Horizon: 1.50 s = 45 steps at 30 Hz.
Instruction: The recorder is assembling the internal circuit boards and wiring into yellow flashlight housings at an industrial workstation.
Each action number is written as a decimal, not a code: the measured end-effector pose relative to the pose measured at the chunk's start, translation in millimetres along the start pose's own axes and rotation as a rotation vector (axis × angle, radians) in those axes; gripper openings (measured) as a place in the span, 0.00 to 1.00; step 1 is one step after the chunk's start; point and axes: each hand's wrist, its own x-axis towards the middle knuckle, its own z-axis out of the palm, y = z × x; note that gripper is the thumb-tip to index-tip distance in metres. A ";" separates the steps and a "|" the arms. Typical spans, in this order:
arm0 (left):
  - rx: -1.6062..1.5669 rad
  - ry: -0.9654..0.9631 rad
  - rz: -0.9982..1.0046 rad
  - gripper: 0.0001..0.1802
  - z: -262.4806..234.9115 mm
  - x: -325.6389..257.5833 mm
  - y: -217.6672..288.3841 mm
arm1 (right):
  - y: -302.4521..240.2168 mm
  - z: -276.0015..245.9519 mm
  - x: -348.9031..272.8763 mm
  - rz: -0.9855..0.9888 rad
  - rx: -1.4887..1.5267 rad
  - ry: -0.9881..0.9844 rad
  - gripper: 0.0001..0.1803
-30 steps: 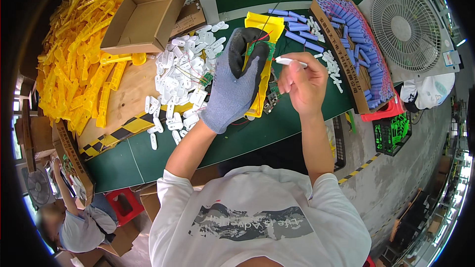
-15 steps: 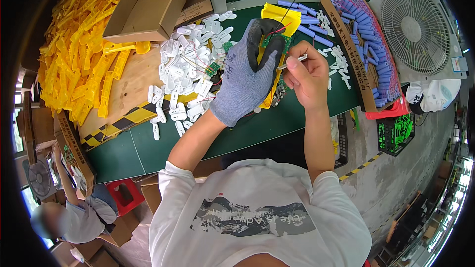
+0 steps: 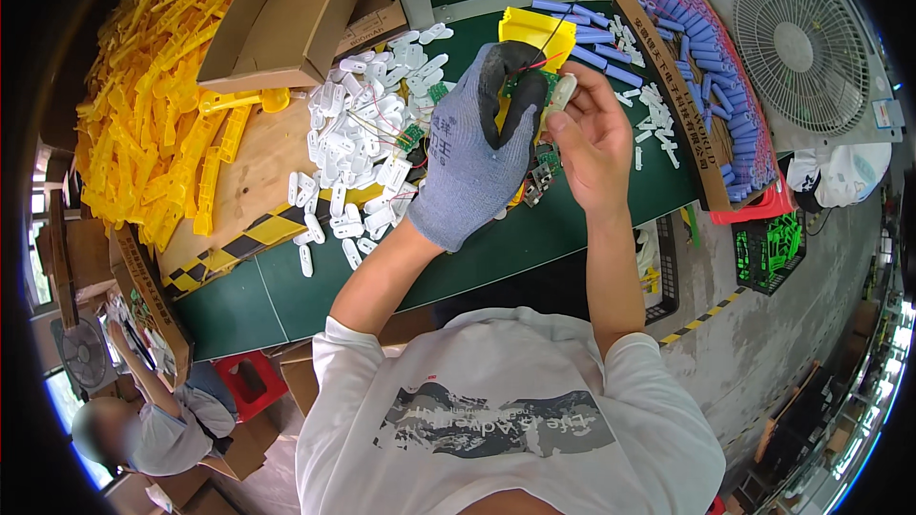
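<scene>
My left hand (image 3: 469,148), in a grey-blue glove with black fingertips, is closed around a yellow plastic housing (image 3: 536,30). A green circuit board with red and black wires shows between its thumb and fingers. My bare right hand (image 3: 596,145) pinches a small oval white plastic piece (image 3: 563,92) at the housing's right side. The glove hides much of the housing. Just below the hands lies a cluster of small electronic parts (image 3: 542,176) on the green table. Left of the glove is a heap of white plastic pieces (image 3: 334,138), with wired green boards among them.
Yellow plastic parts (image 3: 143,86) are piled at far left beside an open cardboard box (image 3: 277,24). Purple cylindrical cells fill a carton (image 3: 676,100) on the right, near a fan (image 3: 800,55). Loose cells (image 3: 593,36) lie behind my hands. A person (image 3: 172,429) sits at lower left.
My right hand has shifted slightly up and left. The white piece in it has turned from edge-on to show its broad oval face. My left hand keeps its hold on the housing.
</scene>
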 end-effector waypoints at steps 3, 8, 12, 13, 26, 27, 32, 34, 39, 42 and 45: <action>0.080 0.017 0.036 0.10 1.3 -0.3 0.1 | 3.7 -3.7 -2.2 0.007 0.016 -0.016 0.23; 0.156 -0.009 -0.001 0.13 2.3 -4.1 -4.9 | -3.1 -2.8 -4.0 -0.019 -0.145 -0.041 0.25; 0.214 0.010 0.056 0.14 4.1 -3.0 -9.0 | -3.5 0.3 -5.5 -0.144 -0.334 -0.044 0.22; 0.185 -0.004 0.038 0.14 4.2 -3.2 -10.8 | -5.7 2.7 -7.6 -0.157 -0.421 -0.017 0.22; 0.539 -0.026 0.159 0.15 -1.2 -0.9 6.3 | -24.5 23.3 -16.0 -0.071 -0.473 0.197 0.18; 0.436 -0.055 0.180 0.17 -7.2 2.4 -2.7 | -25.4 23.9 -14.7 -0.079 -0.465 0.207 0.18; 0.449 -0.145 0.179 0.20 -12.2 6.0 -2.9 | -20.2 14.5 -11.4 0.064 -0.369 0.102 0.19; 0.672 -0.145 0.311 0.26 -8.4 1.4 -8.1 | -16.5 14.7 -9.7 0.059 -0.426 0.136 0.19; 0.703 -0.138 0.413 0.24 -16.5 13.3 -17.0 | -27.7 13.2 -3.4 0.002 -0.484 0.234 0.18; -0.013 0.061 0.123 0.12 -11.9 12.2 -24.9 | -43.5 17.7 -5.9 -0.056 -0.524 0.119 0.20; -0.249 -0.007 -0.171 0.08 -6.0 7.8 -4.2 | -17.9 8.4 -1.6 -0.175 -0.633 0.092 0.14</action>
